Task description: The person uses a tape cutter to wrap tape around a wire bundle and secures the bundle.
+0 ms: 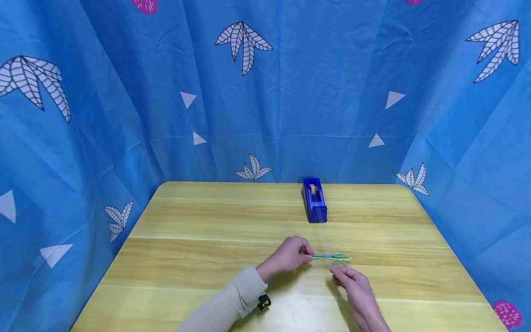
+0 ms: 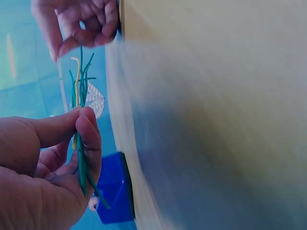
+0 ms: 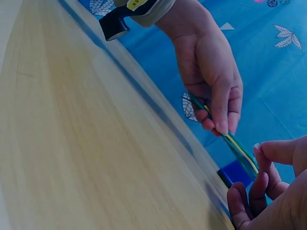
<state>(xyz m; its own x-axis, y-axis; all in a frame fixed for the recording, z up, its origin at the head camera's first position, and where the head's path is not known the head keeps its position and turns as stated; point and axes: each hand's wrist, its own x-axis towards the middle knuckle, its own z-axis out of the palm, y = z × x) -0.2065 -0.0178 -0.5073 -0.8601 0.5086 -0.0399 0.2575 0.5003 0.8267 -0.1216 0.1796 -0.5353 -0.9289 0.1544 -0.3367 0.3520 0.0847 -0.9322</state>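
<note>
My left hand [image 1: 290, 253] pinches a bundle of thin green and yellow strands [image 1: 332, 257] between thumb and fingers, above the table. Its loose ends fan out to the right; in the left wrist view more green strands [image 2: 81, 167] run down inside the palm. A faint strip of clear tape [image 1: 326, 240] stretches from the blue tape dispenser [image 1: 315, 200] toward me, passing the strands. The near end of that strip is pinched by the fingertips of my right hand [image 1: 356, 290], just in front of the bundle. Whether the tape touches the strands I cannot tell.
The wooden table [image 1: 199, 258] has the dispenser standing near its back edge. A blue patterned curtain [image 1: 315, 92] hangs around the back and sides. A black band or strap piece [image 1: 264, 302] sits at the left sleeve.
</note>
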